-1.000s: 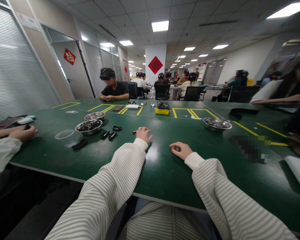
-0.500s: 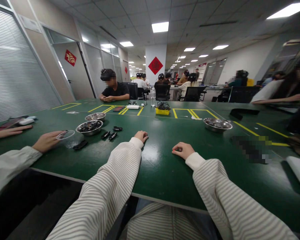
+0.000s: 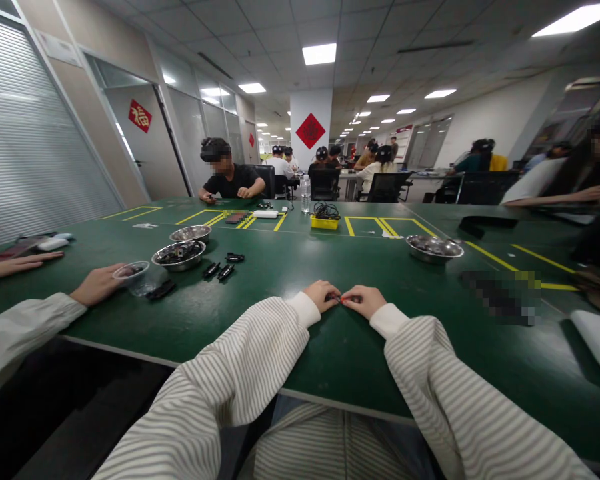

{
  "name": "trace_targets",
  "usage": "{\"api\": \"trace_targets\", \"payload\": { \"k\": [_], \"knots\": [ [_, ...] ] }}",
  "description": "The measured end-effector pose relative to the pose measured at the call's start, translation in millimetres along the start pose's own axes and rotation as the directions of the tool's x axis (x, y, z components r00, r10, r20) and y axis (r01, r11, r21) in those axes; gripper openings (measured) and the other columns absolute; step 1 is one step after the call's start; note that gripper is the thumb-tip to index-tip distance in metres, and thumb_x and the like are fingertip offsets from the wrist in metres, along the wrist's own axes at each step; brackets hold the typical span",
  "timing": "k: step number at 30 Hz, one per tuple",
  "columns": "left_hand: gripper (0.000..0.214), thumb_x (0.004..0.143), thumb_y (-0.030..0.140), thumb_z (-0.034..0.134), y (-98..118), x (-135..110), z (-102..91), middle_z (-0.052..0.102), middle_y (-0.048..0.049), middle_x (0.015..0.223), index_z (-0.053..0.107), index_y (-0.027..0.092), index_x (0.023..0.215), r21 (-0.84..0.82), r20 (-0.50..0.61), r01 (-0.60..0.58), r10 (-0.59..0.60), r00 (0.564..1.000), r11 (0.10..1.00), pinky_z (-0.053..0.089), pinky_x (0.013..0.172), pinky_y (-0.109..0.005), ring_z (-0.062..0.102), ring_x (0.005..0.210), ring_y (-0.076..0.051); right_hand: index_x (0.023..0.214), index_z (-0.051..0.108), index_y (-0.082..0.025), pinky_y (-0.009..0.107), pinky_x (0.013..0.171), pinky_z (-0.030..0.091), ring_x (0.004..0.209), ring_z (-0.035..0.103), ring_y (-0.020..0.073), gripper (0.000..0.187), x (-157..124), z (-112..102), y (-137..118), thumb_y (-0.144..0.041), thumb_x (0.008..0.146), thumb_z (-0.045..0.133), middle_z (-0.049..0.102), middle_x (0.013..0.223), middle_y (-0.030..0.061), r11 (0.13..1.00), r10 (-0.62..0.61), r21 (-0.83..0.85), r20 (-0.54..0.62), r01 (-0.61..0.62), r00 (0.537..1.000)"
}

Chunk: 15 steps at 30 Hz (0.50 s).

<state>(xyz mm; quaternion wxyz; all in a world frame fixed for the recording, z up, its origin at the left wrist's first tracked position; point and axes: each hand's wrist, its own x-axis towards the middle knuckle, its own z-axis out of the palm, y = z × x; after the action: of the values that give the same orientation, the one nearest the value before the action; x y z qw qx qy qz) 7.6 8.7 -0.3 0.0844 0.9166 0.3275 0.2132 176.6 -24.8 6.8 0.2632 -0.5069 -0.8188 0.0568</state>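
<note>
My left hand [image 3: 321, 295] and my right hand [image 3: 363, 301] rest on the green table [image 3: 290, 267], fingertips meeting in a pinch. A small red part [image 3: 339, 300] shows between them; which hand grips it I cannot tell. Both arms wear striped sleeves. Black clips [image 3: 219, 270] lie to the left beside a steel bowl [image 3: 178, 254] holding more black parts.
A co-worker's hand [image 3: 97, 284] at the left holds a clear plastic cup [image 3: 133, 274]. A second steel bowl [image 3: 190, 233] sits behind the first, another [image 3: 434, 248] at the right. A yellow tray [image 3: 325, 221] and a water bottle [image 3: 305, 193] stand farther back. People sit at the far tables.
My left hand has drawn back from the table's middle to meet my right hand, bringing the red part. The co-worker's hand reached the plastic cup and stays on it.
</note>
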Motion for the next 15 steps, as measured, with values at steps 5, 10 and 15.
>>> {"api": "trace_targets", "payload": {
  "k": [5,10,15],
  "knots": [
    [0.024,0.066,0.028,0.052,1.6,-0.9,-1.6,0.055,-0.0024,0.076,0.055,0.017,0.087,0.008,-0.006,0.007,-0.007,1.0,1.0,0.037,0.069,-0.024,0.047,0.072,-0.013,0.068,0.065,-0.02,0.021,0.05,0.036,0.05,0.048,0.0093,0.018,0.1,1.6,3.5,-0.034,0.061,0.055,0.059,0.061,0.001,0.998,0.044,-0.053,-0.015,-0.045,0.999],
    [0.024,0.067,0.029,0.051,1.1,-1.1,-2.1,0.055,-0.0023,0.077,0.055,0.018,0.088,-0.004,-0.005,-0.001,0.001,1.0,1.0,0.037,0.07,-0.024,0.048,0.073,-0.013,0.062,0.064,-0.021,0.02,0.047,0.034,0.049,0.048,0.0092,0.023,-0.4,1.6,5.0,-0.042,0.057,0.056,0.057,0.055,0.0003,0.993,0.084,-0.079,-0.034,-0.087,0.996],
    [0.024,0.066,0.027,0.052,0.7,-1.4,-2.2,0.055,-0.0022,0.076,0.055,0.018,0.088,-0.002,0.002,-0.021,0.021,1.0,1.0,0.037,0.069,-0.024,0.048,0.072,-0.013,0.075,0.062,-0.019,0.019,0.046,0.035,0.045,0.044,0.0073,0.026,-1.0,0.4,6.9,-0.036,0.057,0.057,0.058,0.057,-0.0012,0.999,0.05,0.0,0.02,-0.05,0.999]
  ]
}}
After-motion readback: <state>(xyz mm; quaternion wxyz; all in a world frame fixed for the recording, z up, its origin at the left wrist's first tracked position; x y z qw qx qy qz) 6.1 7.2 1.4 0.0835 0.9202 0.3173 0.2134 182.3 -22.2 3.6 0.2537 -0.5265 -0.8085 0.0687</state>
